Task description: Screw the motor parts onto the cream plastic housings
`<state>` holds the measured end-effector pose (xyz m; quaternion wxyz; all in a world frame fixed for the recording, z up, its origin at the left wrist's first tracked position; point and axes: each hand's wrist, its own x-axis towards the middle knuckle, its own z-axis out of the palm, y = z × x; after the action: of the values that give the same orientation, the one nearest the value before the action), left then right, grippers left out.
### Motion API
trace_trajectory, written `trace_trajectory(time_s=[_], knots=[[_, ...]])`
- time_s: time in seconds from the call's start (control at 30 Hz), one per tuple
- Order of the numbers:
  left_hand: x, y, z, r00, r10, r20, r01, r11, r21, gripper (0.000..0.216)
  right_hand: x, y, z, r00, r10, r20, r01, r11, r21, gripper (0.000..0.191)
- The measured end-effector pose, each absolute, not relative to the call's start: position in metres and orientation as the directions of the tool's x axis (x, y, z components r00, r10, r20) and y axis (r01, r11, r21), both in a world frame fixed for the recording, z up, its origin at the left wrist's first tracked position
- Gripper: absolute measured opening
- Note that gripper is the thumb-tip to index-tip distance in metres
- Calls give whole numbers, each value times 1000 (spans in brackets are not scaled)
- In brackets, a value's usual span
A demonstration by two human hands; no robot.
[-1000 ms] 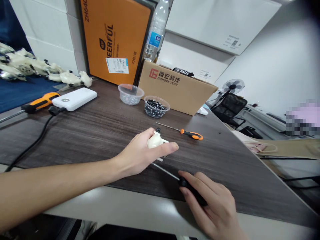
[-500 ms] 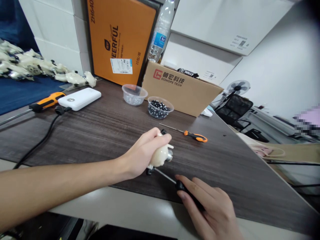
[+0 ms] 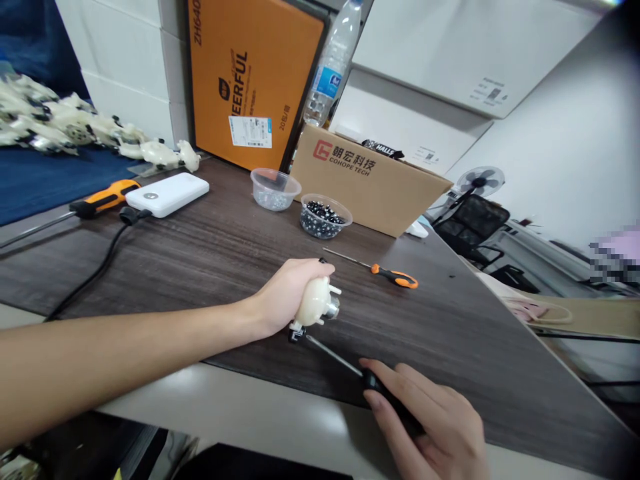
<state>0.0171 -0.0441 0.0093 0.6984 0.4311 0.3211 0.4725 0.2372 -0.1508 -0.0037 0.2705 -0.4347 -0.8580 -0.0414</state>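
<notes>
My left hand (image 3: 285, 293) is closed around a cream-coloured plastic part (image 3: 314, 303) with a rounded body, black ends and a silvery metal cylinder at its side. It is held above the dark tabletop, and the palm hides its far side. In my right hand (image 3: 435, 420) is a black-handled screwdriver (image 3: 335, 357), gripped by the handle. Its shaft points up and left, with the tip close to the part's lower black end; whether they touch I cannot tell.
Beyond my hands lies an orange-black screwdriver (image 3: 395, 275). Two clear tubs stand behind it, one with black screws (image 3: 325, 223), one with small pale pieces (image 3: 273, 197). A white power bank (image 3: 173, 193), a larger screwdriver (image 3: 107, 197) and several cream assemblies (image 3: 155, 153) are at left; a cardboard box (image 3: 370, 180) at back.
The screwdriver tip has drawn slightly away from the part's lower black end, my right hand moving down and right. The cream part has turned a little in my left hand. The view has shifted slightly.
</notes>
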Motion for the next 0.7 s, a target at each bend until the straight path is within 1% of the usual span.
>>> trace_trajectory(time_s=[0.13,0.33,0.7], knots=[[17,-46,10,325,945,-43,-398,177,900,30,239,-154,-4,-468,729,500,767,616,-181,28],[18,-49,12,343,938,-54,-417,204,885,28,238,-153,-3,-476,720,506,741,638,-210,28],[19,-50,12,337,941,-31,-458,193,868,31,239,-151,-2,-496,702,511,723,660,-206,26]])
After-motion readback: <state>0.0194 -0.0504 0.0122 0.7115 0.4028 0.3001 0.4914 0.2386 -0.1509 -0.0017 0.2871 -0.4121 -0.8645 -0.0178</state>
